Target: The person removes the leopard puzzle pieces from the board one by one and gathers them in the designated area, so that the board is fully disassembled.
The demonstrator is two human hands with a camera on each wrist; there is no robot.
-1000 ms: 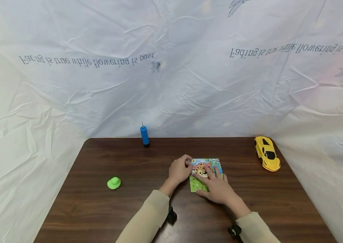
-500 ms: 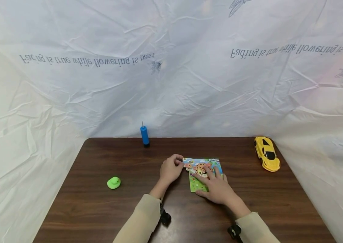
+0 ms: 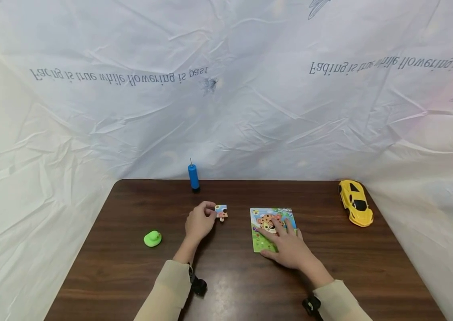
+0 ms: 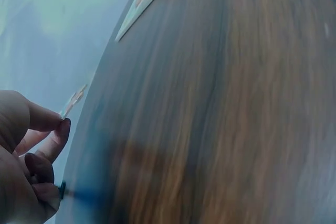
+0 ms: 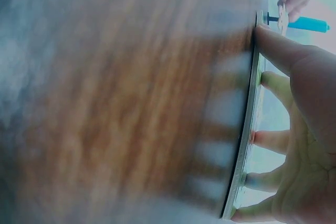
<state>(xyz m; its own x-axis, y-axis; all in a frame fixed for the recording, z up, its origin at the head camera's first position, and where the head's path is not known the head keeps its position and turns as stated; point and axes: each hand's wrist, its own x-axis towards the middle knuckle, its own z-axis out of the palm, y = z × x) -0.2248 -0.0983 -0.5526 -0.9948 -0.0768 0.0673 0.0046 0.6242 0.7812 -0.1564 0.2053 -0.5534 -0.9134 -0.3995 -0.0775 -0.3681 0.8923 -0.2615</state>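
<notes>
My left hand (image 3: 200,222) pinches a jigsaw piece (image 3: 220,209) between thumb and fingertips, left of the puzzle. Sky blue and part of a small spotted animal show on the piece, and the left wrist view has it nearly edge-on (image 4: 74,100). The square jigsaw puzzle (image 3: 259,244), with a cartoon leopard over green grass, lies flat on the table. Across its lower right my right hand (image 3: 290,250) spreads its fingers, covering part of the picture. In the right wrist view these fingertips press on the puzzle's face, whose thin edge (image 5: 241,145) shows.
On the brown wooden table (image 3: 226,281), a green toy duck (image 3: 153,238) sits to the left. A blue hand pump (image 3: 193,177) stands near the back edge, and a yellow toy car (image 3: 355,203) rests at the back right. A white printed cloth (image 3: 226,111) hangs behind.
My left hand has drawn the jigsaw piece off the puzzle's upper left and carried it leftward. The right hand has stayed on the puzzle.
</notes>
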